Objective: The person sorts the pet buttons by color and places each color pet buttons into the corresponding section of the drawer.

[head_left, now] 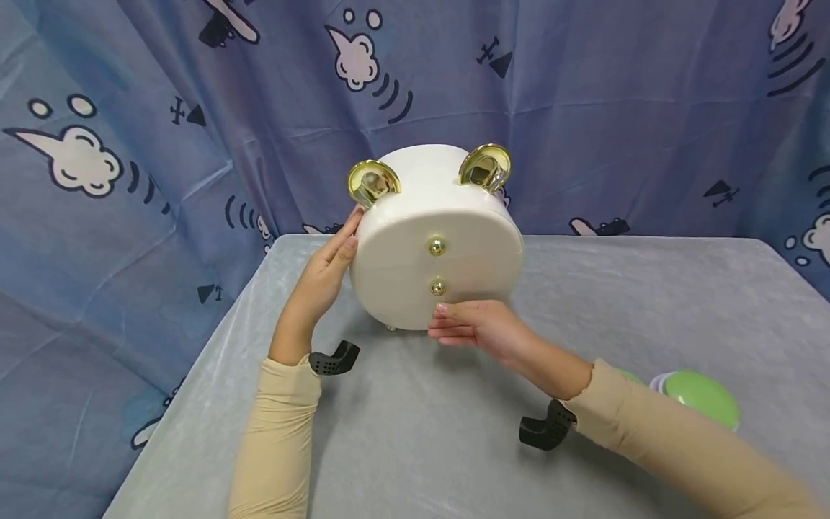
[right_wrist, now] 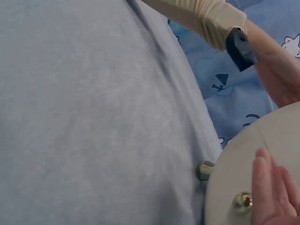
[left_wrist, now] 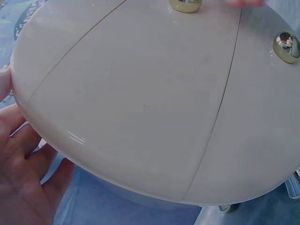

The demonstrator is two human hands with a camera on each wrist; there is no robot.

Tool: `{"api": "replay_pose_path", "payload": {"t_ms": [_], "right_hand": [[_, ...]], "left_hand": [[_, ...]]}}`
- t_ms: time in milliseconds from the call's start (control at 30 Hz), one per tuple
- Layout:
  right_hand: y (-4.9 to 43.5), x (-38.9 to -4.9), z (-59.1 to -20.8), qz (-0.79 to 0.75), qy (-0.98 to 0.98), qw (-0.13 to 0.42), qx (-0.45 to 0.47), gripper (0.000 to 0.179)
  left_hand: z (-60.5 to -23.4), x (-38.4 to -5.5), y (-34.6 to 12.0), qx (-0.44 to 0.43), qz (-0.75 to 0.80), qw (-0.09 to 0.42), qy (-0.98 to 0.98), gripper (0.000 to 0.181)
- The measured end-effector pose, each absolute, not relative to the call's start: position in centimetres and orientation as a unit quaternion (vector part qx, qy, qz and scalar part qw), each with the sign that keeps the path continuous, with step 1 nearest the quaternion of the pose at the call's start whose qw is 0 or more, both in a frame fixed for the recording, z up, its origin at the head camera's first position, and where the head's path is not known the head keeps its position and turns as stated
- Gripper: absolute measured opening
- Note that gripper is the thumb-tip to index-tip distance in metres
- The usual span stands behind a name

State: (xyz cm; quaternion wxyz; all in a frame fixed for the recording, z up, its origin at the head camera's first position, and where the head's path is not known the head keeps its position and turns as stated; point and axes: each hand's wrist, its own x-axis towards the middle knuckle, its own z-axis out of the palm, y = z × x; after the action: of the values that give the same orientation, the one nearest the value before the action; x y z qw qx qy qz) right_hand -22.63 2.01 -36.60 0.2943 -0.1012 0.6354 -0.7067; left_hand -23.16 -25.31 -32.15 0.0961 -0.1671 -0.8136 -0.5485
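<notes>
A white rounded case with two gold knobs on its front face and two gold ear-like fittings on top stands at the middle of the table. Thin seams cross its face in the left wrist view. My left hand rests on its left side, fingers fairly straight, thumb toward the front edge. In front of the lower face is my right hand, its fingers extended and close together below the lower gold knob. Whether those fingertips touch the case I cannot tell. The upper gold knob is uncovered.
A round green-topped container sits on the grey cloth-covered table to the right, beside another green thing mostly hidden by my right sleeve. A blue patterned curtain hangs behind the table. Each wrist carries a black mount.
</notes>
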Motion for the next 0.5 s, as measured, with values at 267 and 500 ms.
{"api": "replay_pose_path", "payload": {"t_ms": [267,500], "right_hand": [[2.2,-22.2,-38.7,-0.693,0.621,0.363,-0.046,0.049],[1.4,-22.7,-39.5,-0.751,0.562,0.345,-0.013,0.024]], "left_hand": [[-32.1,-23.2,-25.4,-0.164,-0.551,0.093,-0.813,0.049],[-32.0,-23.0,-25.2,-0.163,-0.551,0.094,-0.813,0.049]]}}
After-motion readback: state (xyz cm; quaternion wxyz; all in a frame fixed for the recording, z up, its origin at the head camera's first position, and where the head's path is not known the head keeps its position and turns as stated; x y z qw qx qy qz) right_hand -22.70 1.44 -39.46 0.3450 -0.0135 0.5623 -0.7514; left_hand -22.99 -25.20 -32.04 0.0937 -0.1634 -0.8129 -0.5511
